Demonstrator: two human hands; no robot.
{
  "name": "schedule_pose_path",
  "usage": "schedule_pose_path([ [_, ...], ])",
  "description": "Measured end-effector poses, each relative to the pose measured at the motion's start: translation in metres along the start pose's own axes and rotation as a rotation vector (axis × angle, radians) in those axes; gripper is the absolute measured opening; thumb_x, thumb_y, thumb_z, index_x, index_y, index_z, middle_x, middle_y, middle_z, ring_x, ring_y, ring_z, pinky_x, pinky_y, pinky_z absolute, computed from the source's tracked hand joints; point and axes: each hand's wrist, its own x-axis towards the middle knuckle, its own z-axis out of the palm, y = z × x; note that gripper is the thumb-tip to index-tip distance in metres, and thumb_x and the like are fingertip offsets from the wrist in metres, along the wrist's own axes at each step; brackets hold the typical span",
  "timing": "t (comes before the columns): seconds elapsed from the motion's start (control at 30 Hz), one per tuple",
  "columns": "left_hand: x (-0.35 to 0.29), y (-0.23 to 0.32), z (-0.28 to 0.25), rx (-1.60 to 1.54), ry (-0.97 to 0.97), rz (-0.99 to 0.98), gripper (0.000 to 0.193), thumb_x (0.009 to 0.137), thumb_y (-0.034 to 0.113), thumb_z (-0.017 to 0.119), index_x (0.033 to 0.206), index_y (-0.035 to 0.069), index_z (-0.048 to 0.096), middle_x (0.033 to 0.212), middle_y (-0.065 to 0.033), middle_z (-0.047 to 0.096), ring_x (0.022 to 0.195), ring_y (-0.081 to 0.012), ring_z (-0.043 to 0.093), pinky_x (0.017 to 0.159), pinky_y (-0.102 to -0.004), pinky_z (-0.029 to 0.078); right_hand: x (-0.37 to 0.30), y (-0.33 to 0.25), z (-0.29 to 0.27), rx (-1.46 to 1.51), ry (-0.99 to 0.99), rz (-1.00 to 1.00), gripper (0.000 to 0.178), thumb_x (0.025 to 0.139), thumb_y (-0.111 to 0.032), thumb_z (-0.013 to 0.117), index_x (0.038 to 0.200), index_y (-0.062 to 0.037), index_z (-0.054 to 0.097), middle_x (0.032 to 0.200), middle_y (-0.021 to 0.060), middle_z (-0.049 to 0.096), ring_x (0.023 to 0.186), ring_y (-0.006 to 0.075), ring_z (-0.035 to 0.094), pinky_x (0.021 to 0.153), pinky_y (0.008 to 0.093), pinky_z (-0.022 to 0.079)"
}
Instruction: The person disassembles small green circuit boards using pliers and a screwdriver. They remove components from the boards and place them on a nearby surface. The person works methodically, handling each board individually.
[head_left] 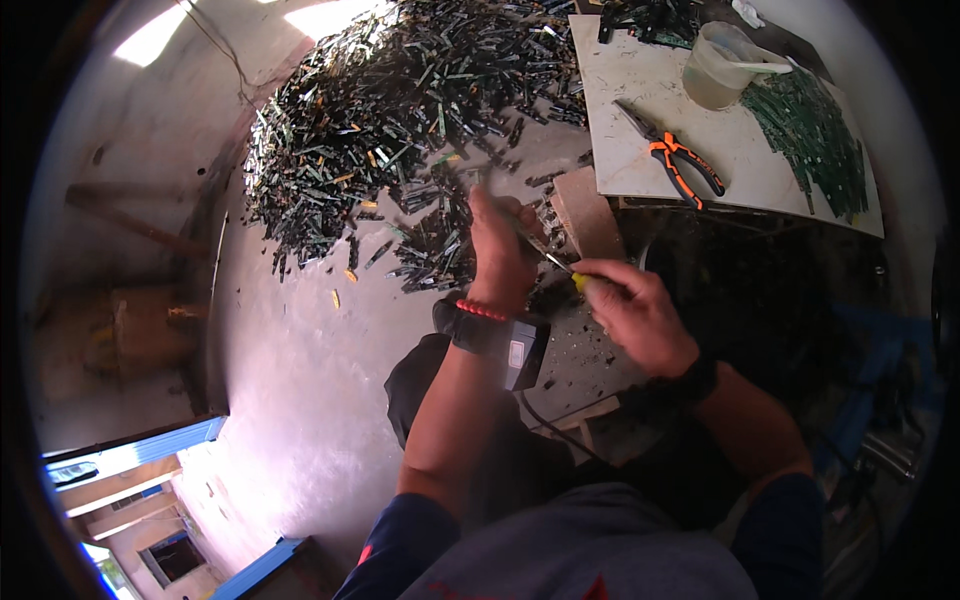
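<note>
I'm mid-pry: my left hand (500,245) grips a circuit strip (478,190), my right hand (635,310) clasps the screwdriver (548,258). Next needs steady leverage, I judge.

Dim, top skylight glare, fisheye-warped edges

Screwdriver (560,267): slim metal shaft, yellow handle end showing at the right fist, lying diagonally with the tip up-left. Narrow dark circuit strip (487,192) pinned under the left hand, standing roughly upright over a small wooden block (585,215); its detail is blurred.
</note>
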Motion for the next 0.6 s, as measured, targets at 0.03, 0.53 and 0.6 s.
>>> schedule_pose_path([
  [0.03,0.001,0.000,-0.003,-0.008,-0.003,0.000,0.045,0.097,0.049,0.036,0.072,0.013,0.042,0.059,-0.0016,0.042,0.049,-0.0151,0.038,0.045,-0.0294,0.032,0.001,-0.005,-0.004,0.192,-0.054,0.153,0.027,0.098,-0.016,0.051,0.122,-0.0043,0.056,0.070,-0.0039,0.047,0.055,0.0029,0.035,0.043,0.0192,0.028],
  [0.53,0.015,-0.015,-0.013,0.297,0.084,0.473,0.055,0.096,0.058,0.039,0.076,0.007,0.045,0.061,-0.0065,0.049,0.050,-0.0175,0.047,0.047,-0.0296,0.040,0.007,-0.007,-0.012,0.063,-0.017,0.129,0.024,0.095,-0.024,0.056,0.109,-0.0049,0.060,0.060,-0.0025,0.045,0.047,0.0071,0.038,0.043,0.0234,0.031],
  [0.6,0.014,-0.017,-0.010,0.270,0.065,0.456,0.054,0.095,0.058,0.039,0.077,0.008,0.046,0.062,-0.0058,0.049,0.050,-0.0176,0.047,0.047,-0.0295,0.041,0.011,0.003,-0.015,-0.228,0.033,-0.119,0.024,0.094,-0.021,0.057,0.109,-0.0030,0.060,0.061,0.0022,0.053,0.046,0.0127,0.047,0.046,0.0265,0.038],
])
